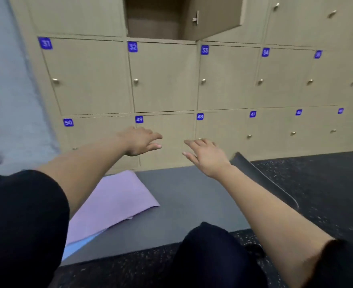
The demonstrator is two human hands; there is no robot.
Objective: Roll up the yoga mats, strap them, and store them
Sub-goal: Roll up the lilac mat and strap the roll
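Observation:
A grey yoga mat [183, 196] lies unrolled on the floor, its far end against the lockers and its right edge curled up. A lilac yoga mat [113, 200] lies flat over its left side, with a light blue mat edge [77, 244] showing under it. Both my arms reach forward above the mats. My left hand [139, 141] is held in the air in front of locker 49, fingers straight, holding nothing. My right hand [204, 155] hovers beside it, fingers spread and empty. Neither hand touches a mat.
A wall of beige numbered lockers [165, 80] faces me; one locker [154, 17] in the upper row stands open with its door [215, 15] swung right. A grey concrete wall [7, 90] is on the left. Dark speckled flooring [317, 183] lies to the right. My dark-clothed knee [211, 252] is low in view.

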